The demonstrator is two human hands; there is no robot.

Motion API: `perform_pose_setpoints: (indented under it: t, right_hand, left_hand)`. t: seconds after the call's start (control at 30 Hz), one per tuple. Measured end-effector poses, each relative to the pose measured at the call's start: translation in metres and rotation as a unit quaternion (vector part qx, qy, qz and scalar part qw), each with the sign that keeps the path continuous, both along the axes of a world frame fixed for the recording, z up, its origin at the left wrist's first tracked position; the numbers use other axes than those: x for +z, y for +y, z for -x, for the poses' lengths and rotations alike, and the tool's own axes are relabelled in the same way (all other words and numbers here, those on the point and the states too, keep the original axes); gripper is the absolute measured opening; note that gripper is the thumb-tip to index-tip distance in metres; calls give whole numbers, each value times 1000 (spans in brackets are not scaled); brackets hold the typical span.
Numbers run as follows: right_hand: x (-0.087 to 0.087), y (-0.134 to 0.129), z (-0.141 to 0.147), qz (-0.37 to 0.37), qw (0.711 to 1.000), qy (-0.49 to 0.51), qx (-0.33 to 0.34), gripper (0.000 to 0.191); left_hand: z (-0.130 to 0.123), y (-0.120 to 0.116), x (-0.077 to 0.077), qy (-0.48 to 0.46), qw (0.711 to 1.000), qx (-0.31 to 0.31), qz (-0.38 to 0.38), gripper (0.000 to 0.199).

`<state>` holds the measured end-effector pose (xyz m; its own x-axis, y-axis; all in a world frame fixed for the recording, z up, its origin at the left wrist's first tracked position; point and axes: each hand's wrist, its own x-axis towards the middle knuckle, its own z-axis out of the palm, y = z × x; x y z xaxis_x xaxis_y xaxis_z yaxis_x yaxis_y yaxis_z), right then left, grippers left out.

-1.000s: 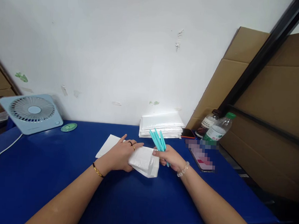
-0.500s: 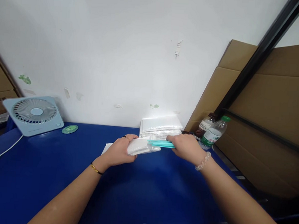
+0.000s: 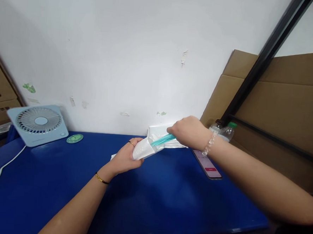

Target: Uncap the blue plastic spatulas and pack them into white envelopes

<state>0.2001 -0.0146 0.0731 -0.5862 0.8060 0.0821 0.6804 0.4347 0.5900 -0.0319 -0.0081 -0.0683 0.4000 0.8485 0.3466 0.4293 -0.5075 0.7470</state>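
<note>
Over the blue table (image 3: 154, 198), my left hand (image 3: 124, 156) is closed around a white plastic packet (image 3: 144, 148). The packet tilts up to the right, its clear, crinkled mouth facing my right hand (image 3: 189, 134). That hand is closed on a bundle of thin turquoise strips (image 3: 162, 140). The strips slope down to the left, and their far ends are at the packet's mouth; how deep they reach inside I cannot tell. Behind both hands, a stack of flat white packets (image 3: 155, 130) lies against the wall, partly covered by my right hand.
Under my right forearm lies a phone (image 3: 208, 166) with its screen lit. A green-capped bottle (image 3: 227, 132) and a brown-capped bottle (image 3: 216, 125) stand behind my wrist. At left are a light blue fan (image 3: 41, 121), its white cable (image 3: 3, 169) and a round green disc (image 3: 75, 138).
My right hand has risen with the turquoise strips, which now slant more steeply. The packet in my left hand has tilted up to the right. The phone has come into view.
</note>
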Motion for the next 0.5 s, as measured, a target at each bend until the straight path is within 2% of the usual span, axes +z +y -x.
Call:
perform_pose_setpoints:
  t: [0.13,0.3,0.5]
  right_hand:
    - [16,1,0,-20,1000,11,11,20]
    - [15,5,1,-28,999,14,5,17]
    - [19,0,27,-19,998,28,50,20]
  left_hand:
    - [5,0,4,-34,999,-1,25,62]
    - [5,-4,8,-82,996,-20,37,64]
    - [6,-4,7,-91,994,-35,48,64]
